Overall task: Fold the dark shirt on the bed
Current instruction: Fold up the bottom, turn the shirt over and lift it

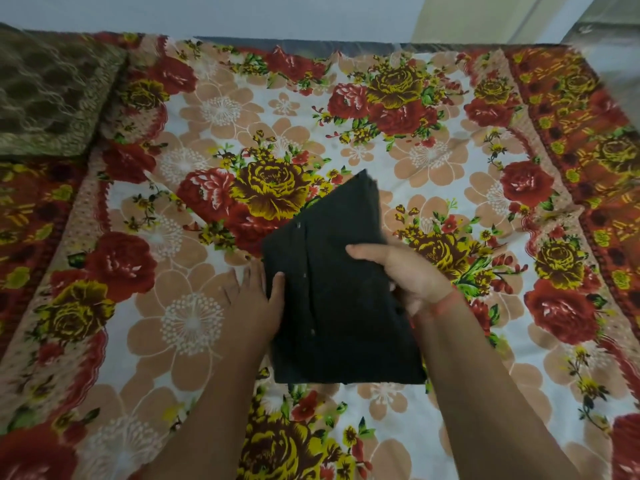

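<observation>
Holding the dark shirt (339, 306), folded into a thick packet, just on the near-edge side of the middle of the bed (450, 140). Gripping its right edge with the right hand (412, 275), thumb on top and the rest curled beneath. Resting the left hand (252, 299) along the left edge, fingers (247, 275) straight on the bed, thumb touching the cloth. Judging it light, soft and floppy, with layers likely to slide apart. Probably calling for a hold under both side edges, keeping the stack level.
</observation>
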